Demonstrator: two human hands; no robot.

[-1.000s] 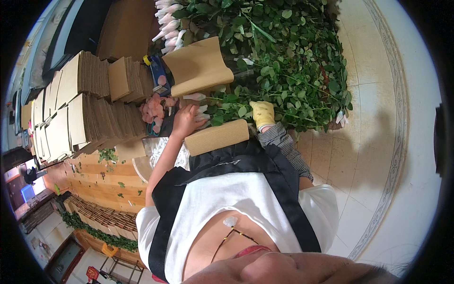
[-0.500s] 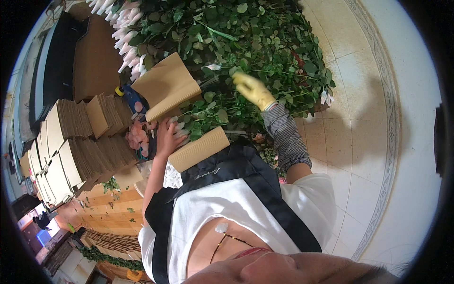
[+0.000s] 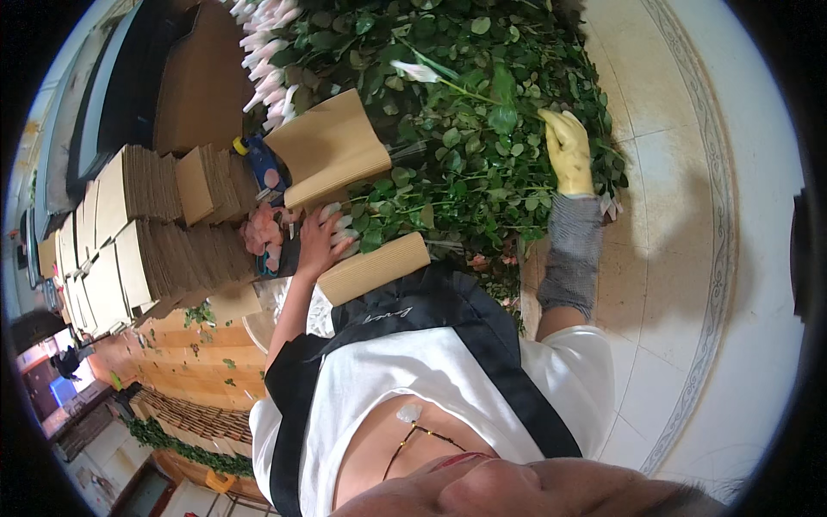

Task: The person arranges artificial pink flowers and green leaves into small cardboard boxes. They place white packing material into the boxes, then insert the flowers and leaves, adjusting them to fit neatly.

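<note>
My left hand (image 3: pixel 319 241), bare, has its fingers curled over white-netted rose buds (image 3: pixel 343 231), just above a rolled sheet of corrugated kraft paper (image 3: pixel 375 267). More stems and leaves (image 3: pixel 448 207) stretch rightward from those buds. My right hand (image 3: pixel 564 151), in a yellow glove, is closed on the stem of a single rose (image 3: pixel 416 71) whose pale wrapped bud points left over the big pile of leafy roses (image 3: pixel 551 52). A second kraft paper sheet (image 3: pixel 327 142), partly curled, lies above my left hand.
Stacks of cardboard pieces (image 3: pixel 121 233) stand at the left, beside a blue tool with a yellow part (image 3: pixel 258 164) and pink petals (image 3: pixel 263 233). A bundle of pale buds (image 3: pixel 263 52) lines the pile's left edge. Tiled floor (image 3: pixel 655 302) is at the right, wooden surface (image 3: pixel 198 370) lower left.
My gloved right hand has moved up and right from the lower bunch and now lifts a single rose, whose bud has risen higher. My left hand stays on the buds.
</note>
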